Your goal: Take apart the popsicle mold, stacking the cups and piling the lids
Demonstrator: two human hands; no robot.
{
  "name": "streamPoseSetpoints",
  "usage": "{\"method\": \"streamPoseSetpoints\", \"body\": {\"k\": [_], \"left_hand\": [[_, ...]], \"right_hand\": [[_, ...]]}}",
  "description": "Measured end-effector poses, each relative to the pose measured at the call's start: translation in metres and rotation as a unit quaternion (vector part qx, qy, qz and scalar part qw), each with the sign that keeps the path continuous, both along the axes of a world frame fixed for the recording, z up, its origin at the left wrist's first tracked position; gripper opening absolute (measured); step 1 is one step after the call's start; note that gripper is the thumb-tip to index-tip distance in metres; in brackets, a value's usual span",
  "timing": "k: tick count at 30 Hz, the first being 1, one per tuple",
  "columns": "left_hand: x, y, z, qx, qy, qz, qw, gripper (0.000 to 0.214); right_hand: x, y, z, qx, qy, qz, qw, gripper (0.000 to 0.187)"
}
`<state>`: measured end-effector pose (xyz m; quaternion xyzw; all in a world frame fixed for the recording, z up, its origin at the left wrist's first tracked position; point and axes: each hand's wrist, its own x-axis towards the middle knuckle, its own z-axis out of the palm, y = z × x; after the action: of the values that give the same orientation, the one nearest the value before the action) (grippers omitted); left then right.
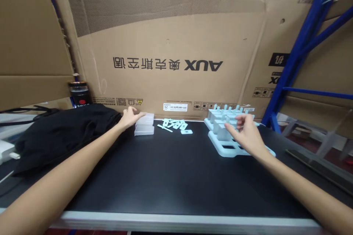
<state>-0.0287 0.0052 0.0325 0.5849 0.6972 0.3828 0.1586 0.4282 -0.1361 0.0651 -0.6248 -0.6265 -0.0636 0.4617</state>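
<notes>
My left hand (130, 117) reaches to the far left of the table, its index finger stretched over a clear plastic mould (148, 117). Its fingertips appear to touch the mould's edge; the thumb is partly hidden. Nearer me lies another clear mould (144, 130). Over on the right, my right hand (249, 132) is at a pale blue ice-pop mould rack (228, 150), thumb and curled fingers apart beside an upright mould (223, 131). Several moulds with stick handles stand in the rack, some hidden by this hand. Between my hands lies a pile of light blue sticks with flat bases (176, 124).
A black cloth bag (66, 136) lies on the left, with a dark jar (79, 93) behind it. An upright cardboard sheet (165, 44) closes off the back of the black table (171, 176). Blue metal shelf posts (292, 69) rise at the right.
</notes>
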Motion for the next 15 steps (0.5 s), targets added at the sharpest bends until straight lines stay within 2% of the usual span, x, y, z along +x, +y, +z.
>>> {"method": "streamPoseSetpoints", "body": {"k": [3,6,10,15], "left_hand": [[0.000,-0.009,0.006,-0.053,0.007,-0.046,0.998,0.089],[-0.003,-0.017,0.010,-0.099,0.033,-0.085,0.991,0.095],[-0.002,-0.023,0.014,-0.120,0.053,-0.098,0.986,0.104],[0.003,-0.026,0.016,-0.133,0.043,-0.106,0.985,0.103]], "right_hand": [[0.017,0.008,-0.019,-0.135,-0.008,-0.034,0.990,0.063],[0.013,0.013,-0.023,-0.203,-0.080,-0.049,0.975,0.062],[0.007,0.012,-0.018,-0.236,-0.133,-0.057,0.961,0.055],[0.006,0.008,-0.021,-0.216,-0.160,-0.066,0.961,0.053]]}}
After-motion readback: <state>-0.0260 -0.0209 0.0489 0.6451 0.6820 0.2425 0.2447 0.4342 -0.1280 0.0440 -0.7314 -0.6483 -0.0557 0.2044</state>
